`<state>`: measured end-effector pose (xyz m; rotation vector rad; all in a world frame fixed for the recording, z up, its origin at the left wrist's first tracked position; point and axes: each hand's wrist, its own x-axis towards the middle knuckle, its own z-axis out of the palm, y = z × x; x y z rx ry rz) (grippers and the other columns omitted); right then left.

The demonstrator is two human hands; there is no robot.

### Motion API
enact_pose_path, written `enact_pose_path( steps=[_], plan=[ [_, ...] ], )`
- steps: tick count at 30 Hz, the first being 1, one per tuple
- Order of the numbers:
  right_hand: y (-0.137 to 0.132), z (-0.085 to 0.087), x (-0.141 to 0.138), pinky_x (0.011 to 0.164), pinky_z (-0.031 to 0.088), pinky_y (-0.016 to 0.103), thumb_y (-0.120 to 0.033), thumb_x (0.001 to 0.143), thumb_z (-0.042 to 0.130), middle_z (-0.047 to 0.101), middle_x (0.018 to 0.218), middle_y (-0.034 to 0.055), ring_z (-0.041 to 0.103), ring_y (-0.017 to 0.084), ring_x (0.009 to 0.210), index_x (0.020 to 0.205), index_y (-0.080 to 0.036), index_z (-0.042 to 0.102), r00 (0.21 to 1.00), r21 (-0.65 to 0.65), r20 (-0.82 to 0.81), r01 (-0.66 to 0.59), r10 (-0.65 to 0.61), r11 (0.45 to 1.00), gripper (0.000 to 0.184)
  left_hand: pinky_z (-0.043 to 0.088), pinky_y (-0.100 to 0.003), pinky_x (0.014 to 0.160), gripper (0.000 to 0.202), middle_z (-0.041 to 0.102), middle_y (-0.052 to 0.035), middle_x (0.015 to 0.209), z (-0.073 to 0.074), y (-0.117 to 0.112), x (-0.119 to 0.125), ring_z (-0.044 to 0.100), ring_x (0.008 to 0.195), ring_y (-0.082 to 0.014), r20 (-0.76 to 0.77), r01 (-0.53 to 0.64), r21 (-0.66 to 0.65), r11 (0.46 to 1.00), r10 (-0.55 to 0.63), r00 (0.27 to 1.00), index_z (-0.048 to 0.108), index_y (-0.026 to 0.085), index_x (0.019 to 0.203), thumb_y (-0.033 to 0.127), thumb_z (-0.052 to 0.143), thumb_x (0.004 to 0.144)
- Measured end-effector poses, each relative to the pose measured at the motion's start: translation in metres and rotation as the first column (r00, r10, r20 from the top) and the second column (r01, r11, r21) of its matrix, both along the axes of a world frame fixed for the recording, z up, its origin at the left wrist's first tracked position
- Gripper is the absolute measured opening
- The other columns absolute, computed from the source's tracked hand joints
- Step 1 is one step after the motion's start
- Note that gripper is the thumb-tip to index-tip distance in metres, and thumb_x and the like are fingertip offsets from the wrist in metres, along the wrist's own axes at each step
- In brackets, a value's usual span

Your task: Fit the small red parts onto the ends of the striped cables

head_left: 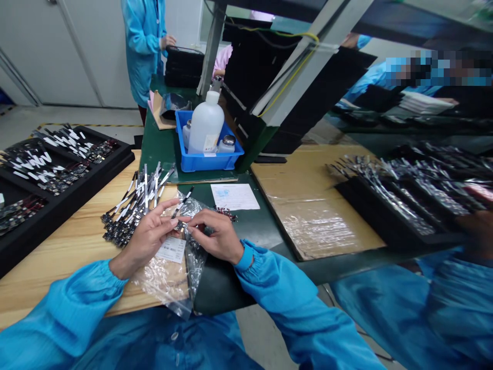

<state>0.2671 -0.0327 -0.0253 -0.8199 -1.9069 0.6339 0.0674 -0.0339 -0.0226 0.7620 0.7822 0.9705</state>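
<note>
Hands meet over a pale wood-grained bench (82,252) as you, seen from the head camera, work a small dark circuit board (181,226) with a thin black-and-white ribbon tail (185,200). Best practice here, it seems, is a light pinch on the board's edges, one side steadying while the other makes the small, fine movements. The tail looks easy to crease, so leave it free and never tug on it. Working low should help, as a part this tiny could drop into the folds of the clear crinkled plastic bag (164,282) below.

The board sits between your two sets of fingers. Your left hand (148,234) clamps its left side between thumb and index finger; your right hand (219,234) has thumb and index finger closed on its right edge, though exactly which part they pinch is too small to tell. The tail rises away from you, clear of the fingertips. Beneath the hands, the bag shows a white printed label (171,250); just beyond your left hand lies a loose heap of similar dark boards with black-and-white tails (119,228)
</note>
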Motion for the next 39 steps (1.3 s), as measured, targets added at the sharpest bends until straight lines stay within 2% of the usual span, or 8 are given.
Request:
enact_pose_path(
  steps=[10, 13, 17, 20, 23, 27, 31, 39],
  plan=[
    [0.000, -0.001, 0.001, 0.062, 0.048, 0.025, -0.015, 0.088, 0.064, 0.067, 0.077, 0.0032, 0.059, 0.012, 0.064, 0.083, -0.018, 0.068, 1.000, -0.014, -0.004, 0.003, -0.003, 1.000, 0.007, 0.057, -0.028, 0.073, 0.070, 0.077, -0.0112, 0.108, -0.006, 0.001, -0.001, 0.071, 0.067, -0.0142, -0.092, 0.034, 0.079, 0.996, -0.026, 0.995, 0.045, 0.018, 0.141, 0.031, 0.080, 0.081],
    [0.001, -0.002, 0.001, 0.061, 0.048, 0.025, -0.015, 0.088, 0.064, 0.066, 0.076, 0.0027, 0.058, 0.011, 0.063, 0.082, -0.018, 0.068, 1.000, -0.014, -0.006, 0.011, -0.011, 1.000, 0.007, 0.058, -0.027, 0.074, 0.064, 0.078, -0.0117, 0.104, -0.010, 0.001, -0.001, 0.073, 0.072, -0.0156, -0.137, 0.025, 0.074, 0.997, -0.014, 0.990, 0.049, 0.014, 0.132, 0.032, 0.081, 0.080],
    [0.002, -0.002, 0.002, 0.060, 0.048, 0.025, -0.018, 0.089, 0.064, 0.066, 0.076, 0.0029, 0.058, 0.012, 0.063, 0.083, -0.018, 0.069, 1.000, -0.021, -0.005, 0.026, -0.026, 0.999, 0.008, 0.060, -0.028, 0.075, 0.053, 0.079, -0.0072, 0.091, -0.009, 0.000, 0.001, 0.075, 0.072, -0.0171, -0.137, -0.022, 0.054, 0.998, 0.029, 0.990, 0.052, 0.016, 0.116, 0.033, 0.084, 0.077],
    [0.002, -0.001, 0.002, 0.059, 0.048, 0.024, -0.019, 0.090, 0.065, 0.066, 0.074, 0.0030, 0.057, 0.012, 0.062, 0.085, -0.017, 0.070, 0.999, -0.024, -0.008, 0.042, -0.042, 0.999, 0.007, 0.060, -0.028, 0.076, 0.040, 0.078, -0.0071, 0.088, -0.007, 0.000, 0.002, 0.075, 0.075, -0.0178, -0.163, 0.040, 0.060, 0.997, -0.029, 0.986, 0.059, 0.015, 0.103, 0.035, 0.083, 0.078],
    [0.003, 0.000, 0.003, 0.059, 0.047, 0.025, -0.020, 0.090, 0.065, 0.065, 0.073, 0.0029, 0.057, 0.012, 0.062, 0.084, -0.017, 0.069, 0.999, -0.021, -0.010, 0.049, -0.050, 0.999, 0.008, 0.060, -0.029, 0.077, 0.033, 0.077, -0.0086, 0.091, -0.007, -0.001, 0.001, 0.075, 0.079, -0.0195, -0.231, 0.106, 0.095, 0.990, -0.082, 0.969, 0.065, 0.014, 0.100, 0.038, 0.078, 0.082],
    [0.004, 0.000, 0.004, 0.059, 0.048, 0.026, -0.021, 0.091, 0.065, 0.067, 0.076, 0.0037, 0.059, 0.013, 0.064, 0.086, -0.018, 0.069, 0.999, -0.019, -0.006, 0.034, -0.034, 0.999, 0.008, 0.057, -0.027, 0.072, 0.032, 0.076, -0.0061, 0.080, -0.010, 0.000, -0.001, 0.071, 0.072, -0.0174, -0.343, 0.058, 0.166, 0.984, 0.002, 0.939, 0.073, 0.014, 0.101, 0.040, 0.076, 0.083],
    [0.005, -0.001, 0.005, 0.061, 0.049, 0.026, -0.022, 0.091, 0.064, 0.067, 0.077, 0.0041, 0.059, 0.013, 0.065, 0.087, -0.018, 0.070, 0.999, -0.030, -0.007, 0.033, -0.033, 0.999, 0.008, 0.052, -0.025, 0.068, 0.028, 0.071, -0.0028, 0.070, -0.011, 0.001, -0.002, 0.064, 0.066, -0.0141, -0.389, 0.003, 0.238, 0.971, 0.092, 0.917, 0.078, 0.014, 0.092, 0.040, 0.078, 0.081],
    [0.004, -0.001, 0.004, 0.060, 0.050, 0.025, -0.023, 0.090, 0.066, 0.068, 0.076, 0.0041, 0.060, 0.013, 0.065, 0.086, -0.018, 0.072, 0.998, -0.040, -0.036, 0.041, -0.043, 0.998, 0.008, 0.050, -0.026, 0.071, 0.029, 0.071, -0.0034, 0.066, -0.010, 0.000, -0.002, 0.063, 0.066, -0.0146, -0.383, 0.009, 0.213, 0.977, 0.075, 0.921, 0.080, 0.016, 0.095, 0.040, 0.078, 0.081]
  ],
)
